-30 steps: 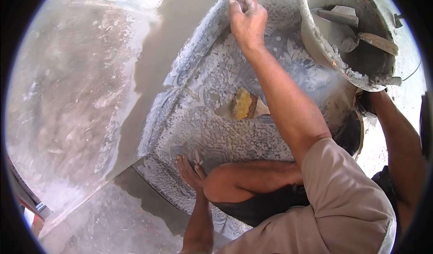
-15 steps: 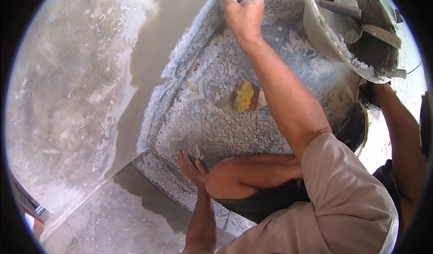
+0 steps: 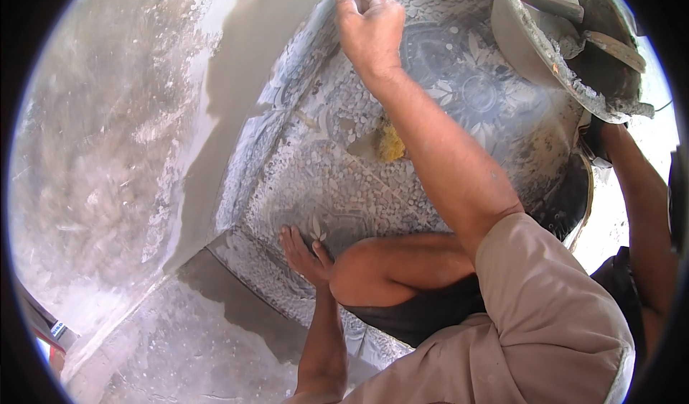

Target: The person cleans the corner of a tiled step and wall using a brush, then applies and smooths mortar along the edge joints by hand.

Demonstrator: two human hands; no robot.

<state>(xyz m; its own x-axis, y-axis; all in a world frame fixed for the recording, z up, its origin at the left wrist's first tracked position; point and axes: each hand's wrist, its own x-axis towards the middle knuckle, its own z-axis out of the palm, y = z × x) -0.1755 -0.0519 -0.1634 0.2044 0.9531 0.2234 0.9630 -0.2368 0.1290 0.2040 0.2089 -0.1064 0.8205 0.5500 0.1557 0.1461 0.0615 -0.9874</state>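
Note:
My right hand (image 3: 371,25) is closed, fingertips pinched together, at the top edge of a pebble-and-flower patterned sheet (image 3: 402,203). It is beside a strip of wet grey cement (image 3: 247,52); whatever is between the fingers is hidden. Lower down, my left hand (image 3: 307,255) lies flat on the sheet with its fingers apart, close to my bent knee (image 3: 366,271). A rough yellow sponge (image 3: 392,143) rests on the sheet, partly covered by my right forearm.
At the upper right stands a cement-crusted tub (image 3: 527,52) with a wooden-handled tool (image 3: 615,50) and another block-like piece inside. Another wet cement patch (image 3: 237,289) borders the sheet at lower left. Dry, stained concrete (image 3: 108,131) fills the left side.
My right hand has shifted slightly left and down along the sheet's edge. My forearm now covers more of the sponge and its brown backing. The left hand stays flat on the sheet.

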